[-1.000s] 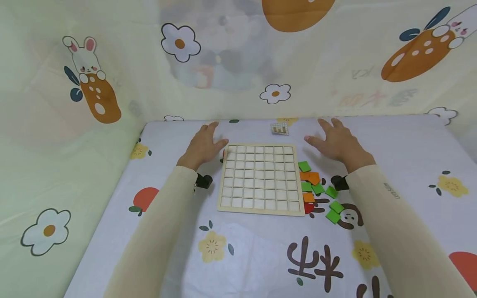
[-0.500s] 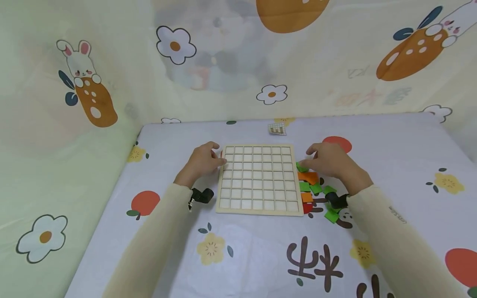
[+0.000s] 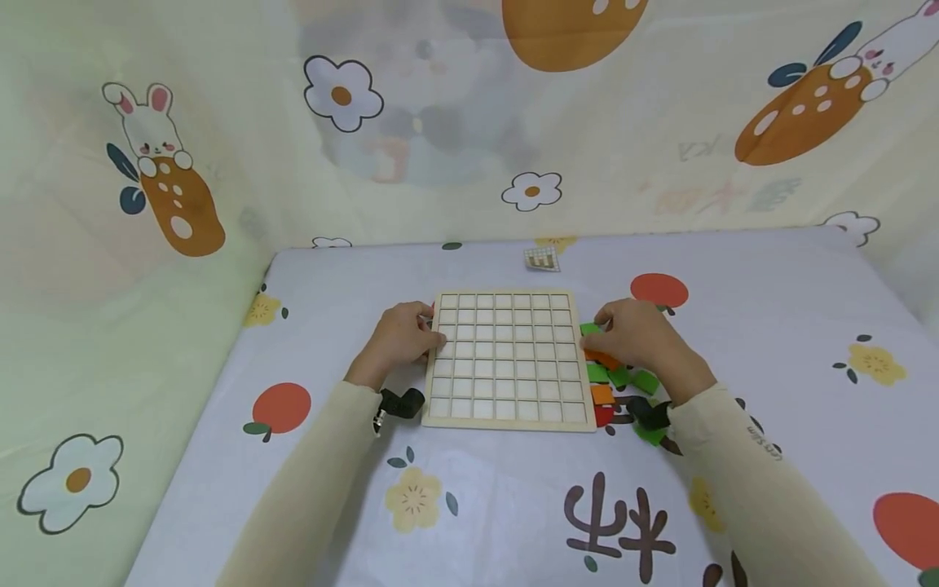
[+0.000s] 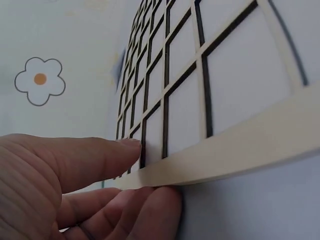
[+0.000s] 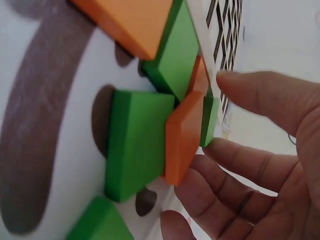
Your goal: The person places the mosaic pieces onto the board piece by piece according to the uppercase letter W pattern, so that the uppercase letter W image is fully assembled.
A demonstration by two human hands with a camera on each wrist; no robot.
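A square wooden grid board (image 3: 508,425) with rows of shallow white cells lies on the cloth. My left hand (image 3: 396,336) pinches its left rim; in the left wrist view the thumb (image 4: 107,157) is over the frame and the fingers (image 4: 157,212) curl beneath it. At the opposite side, my right hand (image 3: 640,336) has its thumb (image 5: 260,95) right at the rim. Its other fingers, loosely bent, reach beside a green tile (image 5: 208,122) and an orange tile (image 5: 184,137). A gap shows between this thumb and the index finger.
Several loose green and orange square tiles, including a green one (image 3: 645,381) and an orange one (image 3: 602,395), lie along the board's right side. A small patterned packet (image 3: 542,259) sits behind the board. A printed cloth wall (image 3: 440,204) rises at the table's back edge.
Both hands have come down and toward me, from raised and spread beyond the board's far corners to its two side rims. The left hand has taken hold of the rim.
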